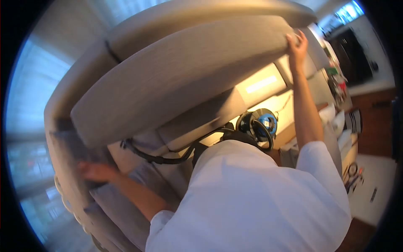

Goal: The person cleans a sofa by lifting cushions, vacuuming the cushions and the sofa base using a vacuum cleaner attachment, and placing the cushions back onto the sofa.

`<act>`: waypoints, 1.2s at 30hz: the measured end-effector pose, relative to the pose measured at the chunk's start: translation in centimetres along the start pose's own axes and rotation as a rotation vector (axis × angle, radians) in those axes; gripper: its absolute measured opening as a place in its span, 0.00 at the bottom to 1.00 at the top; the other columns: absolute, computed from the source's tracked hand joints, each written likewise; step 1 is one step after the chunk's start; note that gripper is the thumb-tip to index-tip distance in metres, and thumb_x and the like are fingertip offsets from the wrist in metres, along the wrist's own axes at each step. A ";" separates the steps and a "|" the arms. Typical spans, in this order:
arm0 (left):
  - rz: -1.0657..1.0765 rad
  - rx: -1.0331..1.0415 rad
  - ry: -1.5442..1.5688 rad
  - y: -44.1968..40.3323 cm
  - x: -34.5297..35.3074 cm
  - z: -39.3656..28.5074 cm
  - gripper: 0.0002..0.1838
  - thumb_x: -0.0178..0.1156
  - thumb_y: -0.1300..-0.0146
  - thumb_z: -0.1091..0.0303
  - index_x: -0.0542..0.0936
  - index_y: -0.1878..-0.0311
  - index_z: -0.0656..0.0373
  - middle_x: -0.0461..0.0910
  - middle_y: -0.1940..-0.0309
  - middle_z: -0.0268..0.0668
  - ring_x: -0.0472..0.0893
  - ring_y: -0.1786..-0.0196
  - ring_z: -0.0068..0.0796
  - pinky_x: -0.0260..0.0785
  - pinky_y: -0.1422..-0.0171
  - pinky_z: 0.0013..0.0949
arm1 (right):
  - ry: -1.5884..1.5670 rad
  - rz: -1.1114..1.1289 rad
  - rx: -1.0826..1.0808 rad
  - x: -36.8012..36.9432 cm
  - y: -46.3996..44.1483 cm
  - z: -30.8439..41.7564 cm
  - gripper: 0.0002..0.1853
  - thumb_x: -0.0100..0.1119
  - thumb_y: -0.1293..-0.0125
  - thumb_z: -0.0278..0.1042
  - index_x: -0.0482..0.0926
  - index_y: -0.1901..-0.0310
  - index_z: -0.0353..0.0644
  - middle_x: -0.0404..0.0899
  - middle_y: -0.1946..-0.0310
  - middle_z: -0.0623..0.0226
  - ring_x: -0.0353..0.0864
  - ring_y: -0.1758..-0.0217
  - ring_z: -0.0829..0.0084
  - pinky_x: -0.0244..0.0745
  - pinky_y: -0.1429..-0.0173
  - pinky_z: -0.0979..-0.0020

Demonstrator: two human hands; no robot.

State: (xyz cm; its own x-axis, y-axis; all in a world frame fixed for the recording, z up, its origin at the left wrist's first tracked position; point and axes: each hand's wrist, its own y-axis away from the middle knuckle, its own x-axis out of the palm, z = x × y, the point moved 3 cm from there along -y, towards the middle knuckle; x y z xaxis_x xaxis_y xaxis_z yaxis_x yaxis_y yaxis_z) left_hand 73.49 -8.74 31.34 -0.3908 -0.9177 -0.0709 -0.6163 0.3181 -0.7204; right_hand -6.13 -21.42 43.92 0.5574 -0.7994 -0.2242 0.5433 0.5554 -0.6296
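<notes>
A long beige sofa cushion point(180, 71) stands tilted up on its side across the sofa. My right hand point(298, 47) grips its right end, fingers curled round the corner. Off to the left, my left hand point(97, 171) is in front of a dark grey cushion point(79, 151), away from the long cushion. Motion smears its fingers, and I cannot make out anything in it. Below the raised cushion stands a vacuum cleaner point(268, 122) with a blue part, and its black hose point(157, 159) runs to the left.
The beige sofa backrest point(201, 19) curves behind the cushion. Grey cushions point(126, 201) lie at the lower left. To the right are a black screen point(350, 54), assorted small items point(338, 82) and a brown wooden floor point(369, 122). Curtained windows point(37, 88) line the left side.
</notes>
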 end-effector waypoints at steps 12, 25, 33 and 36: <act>1.340 0.954 -0.118 3.4 27.7 -40.7 0.71 0.81 0.66 0.37 0.55 0.18 0.54 0.59 0.22 0.54 0.58 0.20 0.58 0.52 0.20 0.60 | 0.223 -0.449 -0.150 6.6 2.7 10.8 0.30 0.73 0.49 0.50 0.77 0.49 0.40 0.73 0.53 0.55 0.72 0.48 0.51 0.67 0.41 0.50; 1.761 0.576 -0.084 10.0 41.9 -46.9 0.62 0.79 0.61 0.63 0.56 0.21 0.62 0.65 0.28 0.53 0.69 0.28 0.51 0.64 0.25 0.49 | -0.331 -0.167 0.027 -2.4 2.7 -4.1 0.35 0.69 0.37 0.47 0.69 0.34 0.36 0.66 0.33 0.42 0.65 0.28 0.44 0.60 0.24 0.50; 1.684 0.698 0.094 14.1 40.9 -63.8 0.62 0.76 0.59 0.65 0.53 0.19 0.59 0.67 0.32 0.48 0.69 0.30 0.43 0.62 0.25 0.45 | 0.042 -0.158 1.382 -10.1 24.7 -30.8 0.48 0.45 0.26 0.69 0.51 0.23 0.32 0.61 0.24 0.41 0.62 0.22 0.46 0.57 0.20 0.54; 1.585 0.894 0.311 10.0 41.0 -69.8 0.49 0.71 0.42 0.50 0.60 0.22 0.57 0.70 0.32 0.46 0.70 0.33 0.39 0.63 0.28 0.42 | 0.013 -0.016 1.585 -10.1 32.4 -34.5 0.53 0.41 0.28 0.75 0.49 0.22 0.30 0.60 0.24 0.41 0.62 0.21 0.47 0.54 0.19 0.55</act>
State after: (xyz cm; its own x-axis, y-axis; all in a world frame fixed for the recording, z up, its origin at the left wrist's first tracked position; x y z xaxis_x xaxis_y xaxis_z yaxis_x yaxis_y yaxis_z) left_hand 3.63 -26.55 69.42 -0.3335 0.1845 -0.9245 0.8718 0.4336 -0.2279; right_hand -15.86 -3.27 0.14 0.5450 -0.8044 -0.2366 0.6300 0.2067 0.7485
